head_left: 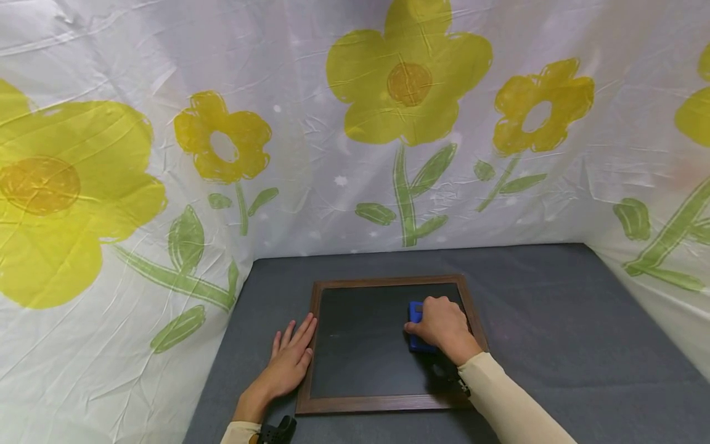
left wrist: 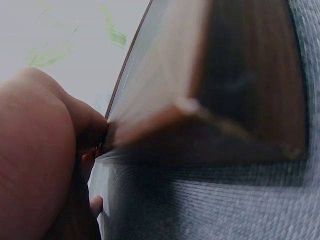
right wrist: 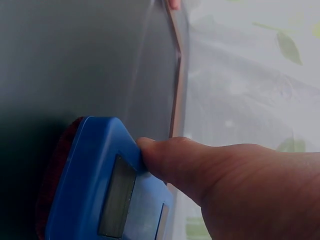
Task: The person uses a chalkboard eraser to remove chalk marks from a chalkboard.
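- The right hand (head_left: 442, 327) curls its fingers and thumb round a blue eraser (head_left: 415, 328), pressed on the dark slate of a chalkboard (head_left: 360, 345) near its right edge, toward the far right corner.
- The eraser's dark red pad (right wrist: 52, 170) lies against the slate.
- The left hand (head_left: 291, 361) lies flat, fingers straight and relaxed, touching the board's wooden frame (head_left: 310, 351) on its left edge.
- The chalkboard lies flat at the middle of a grey table (head_left: 554, 320).
- A white flowered sheet (head_left: 355, 123) stands behind.
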Available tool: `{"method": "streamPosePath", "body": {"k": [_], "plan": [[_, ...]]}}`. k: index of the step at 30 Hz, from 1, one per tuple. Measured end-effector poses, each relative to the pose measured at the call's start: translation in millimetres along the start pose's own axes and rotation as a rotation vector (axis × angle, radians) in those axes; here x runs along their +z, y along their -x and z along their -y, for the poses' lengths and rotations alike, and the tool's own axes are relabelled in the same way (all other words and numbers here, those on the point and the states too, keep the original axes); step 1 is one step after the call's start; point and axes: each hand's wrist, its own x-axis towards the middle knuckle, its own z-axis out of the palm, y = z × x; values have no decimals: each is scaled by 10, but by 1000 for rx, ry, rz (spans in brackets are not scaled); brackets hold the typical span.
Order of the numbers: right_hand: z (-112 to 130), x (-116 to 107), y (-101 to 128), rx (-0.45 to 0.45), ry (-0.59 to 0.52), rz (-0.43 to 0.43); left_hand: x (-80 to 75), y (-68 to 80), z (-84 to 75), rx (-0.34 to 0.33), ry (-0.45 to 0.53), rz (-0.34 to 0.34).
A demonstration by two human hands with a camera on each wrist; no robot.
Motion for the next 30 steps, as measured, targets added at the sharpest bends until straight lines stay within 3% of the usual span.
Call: {"method": "streamPosePath", "body": {"k": [30], "plan": [[879, 303, -58, -109, 47, 39, 18, -1, 20, 8, 4, -23]]}}
